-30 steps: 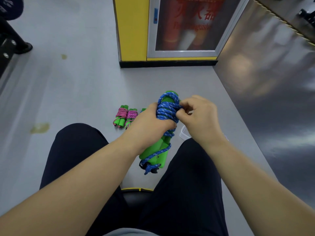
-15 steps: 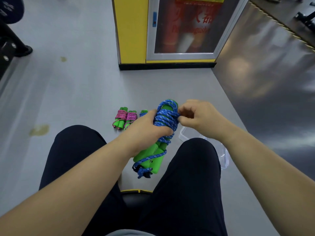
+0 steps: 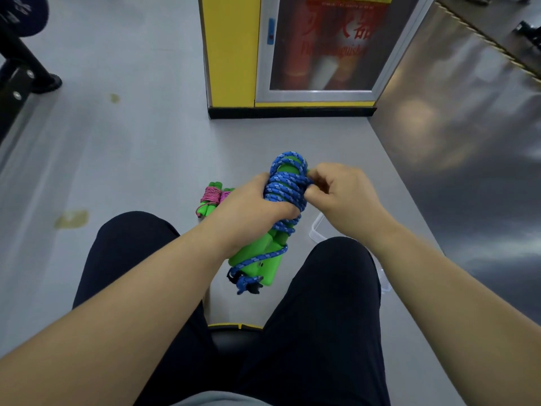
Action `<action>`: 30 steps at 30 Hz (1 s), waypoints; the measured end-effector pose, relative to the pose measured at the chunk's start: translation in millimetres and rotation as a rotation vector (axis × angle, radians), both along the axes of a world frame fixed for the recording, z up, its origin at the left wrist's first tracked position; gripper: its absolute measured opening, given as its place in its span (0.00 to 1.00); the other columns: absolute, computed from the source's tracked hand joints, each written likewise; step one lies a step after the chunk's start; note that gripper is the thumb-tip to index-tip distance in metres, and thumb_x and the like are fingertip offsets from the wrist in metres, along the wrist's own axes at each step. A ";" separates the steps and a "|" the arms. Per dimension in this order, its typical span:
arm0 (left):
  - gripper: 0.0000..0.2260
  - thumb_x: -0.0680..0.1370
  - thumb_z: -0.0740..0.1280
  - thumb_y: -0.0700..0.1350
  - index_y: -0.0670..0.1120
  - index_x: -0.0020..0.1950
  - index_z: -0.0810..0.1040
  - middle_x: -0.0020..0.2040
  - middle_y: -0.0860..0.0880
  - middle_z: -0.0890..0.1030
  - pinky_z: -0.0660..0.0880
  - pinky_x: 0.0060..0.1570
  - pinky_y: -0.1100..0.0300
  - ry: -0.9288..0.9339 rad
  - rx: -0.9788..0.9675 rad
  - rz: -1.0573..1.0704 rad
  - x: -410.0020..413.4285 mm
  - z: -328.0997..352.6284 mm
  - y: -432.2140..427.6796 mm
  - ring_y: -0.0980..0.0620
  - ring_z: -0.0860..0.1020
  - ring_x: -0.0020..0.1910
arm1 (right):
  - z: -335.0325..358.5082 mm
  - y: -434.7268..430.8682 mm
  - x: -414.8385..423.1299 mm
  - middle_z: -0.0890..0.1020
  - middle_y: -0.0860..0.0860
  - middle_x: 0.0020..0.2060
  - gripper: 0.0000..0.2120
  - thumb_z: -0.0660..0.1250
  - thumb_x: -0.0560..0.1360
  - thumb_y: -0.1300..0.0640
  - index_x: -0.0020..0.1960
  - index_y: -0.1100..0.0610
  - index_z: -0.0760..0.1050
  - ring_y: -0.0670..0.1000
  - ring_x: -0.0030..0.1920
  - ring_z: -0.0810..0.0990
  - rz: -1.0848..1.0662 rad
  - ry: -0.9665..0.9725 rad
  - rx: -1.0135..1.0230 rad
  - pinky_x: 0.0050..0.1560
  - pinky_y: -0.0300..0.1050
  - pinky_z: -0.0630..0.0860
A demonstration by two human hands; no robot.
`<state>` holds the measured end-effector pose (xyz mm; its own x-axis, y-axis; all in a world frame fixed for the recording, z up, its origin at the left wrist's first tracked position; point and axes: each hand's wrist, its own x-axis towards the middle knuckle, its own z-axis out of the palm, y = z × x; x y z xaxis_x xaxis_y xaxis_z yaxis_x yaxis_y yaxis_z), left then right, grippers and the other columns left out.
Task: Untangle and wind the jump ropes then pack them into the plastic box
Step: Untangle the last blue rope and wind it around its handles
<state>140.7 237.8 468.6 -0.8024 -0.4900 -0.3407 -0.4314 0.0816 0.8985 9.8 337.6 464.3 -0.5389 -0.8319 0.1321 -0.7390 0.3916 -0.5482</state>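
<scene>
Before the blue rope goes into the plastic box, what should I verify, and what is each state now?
1. Blue rope wound round the green handles: ok.
2. Left hand grips the bundle: ok.
3. Loose end tucked where the right hand pinches: cannot tell, fingers hide it.
4. Room in the plastic box: cannot tell, the leg hides most of it.
5. Pink rope packed: not ok, it lies on the floor.
</scene>
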 end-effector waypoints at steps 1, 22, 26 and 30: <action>0.16 0.68 0.72 0.48 0.54 0.54 0.75 0.46 0.49 0.83 0.79 0.50 0.45 0.001 0.031 -0.011 0.2 0.1 -1.1 0.47 0.82 0.44 | 1.4 1.3 -1.9 0.73 0.48 0.30 0.05 0.62 0.72 0.59 0.38 0.56 0.74 0.47 0.31 0.68 0.013 -0.127 -0.018 0.35 0.44 0.67; 0.22 0.62 0.73 0.50 0.55 0.54 0.76 0.46 0.47 0.84 0.79 0.51 0.43 -0.036 0.210 -0.106 8.9 -14.0 10.3 0.44 0.83 0.44 | 15.8 23.8 -20.0 0.68 0.43 0.24 0.08 0.68 0.70 0.51 0.44 0.56 0.78 0.43 0.26 0.62 0.175 -0.736 0.323 0.27 0.34 0.63; 0.16 0.70 0.73 0.43 0.52 0.56 0.76 0.47 0.47 0.84 0.79 0.52 0.46 -0.025 0.196 -0.079 9.1 -17.9 19.0 0.46 0.83 0.45 | 13.9 29.9 -20.9 0.67 0.50 0.27 0.06 0.65 0.72 0.52 0.42 0.54 0.78 0.45 0.27 0.62 0.154 -0.780 0.326 0.30 0.35 0.66; 0.15 0.71 0.71 0.39 0.48 0.56 0.77 0.47 0.41 0.84 0.79 0.50 0.41 -0.002 0.371 0.009 6.9 -15.0 11.0 0.39 0.83 0.45 | 0.9 24.5 -3.2 0.73 0.47 0.27 0.04 0.68 0.74 0.59 0.41 0.54 0.76 0.46 0.26 0.67 -0.009 -0.715 -0.056 0.30 0.38 0.66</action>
<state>147.6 248.8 453.5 -0.7977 -0.3397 -0.4983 -0.4327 -0.2531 0.8653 6.5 362.1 465.2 -0.5161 -0.8295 -0.2134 -0.1880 0.3527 -0.9166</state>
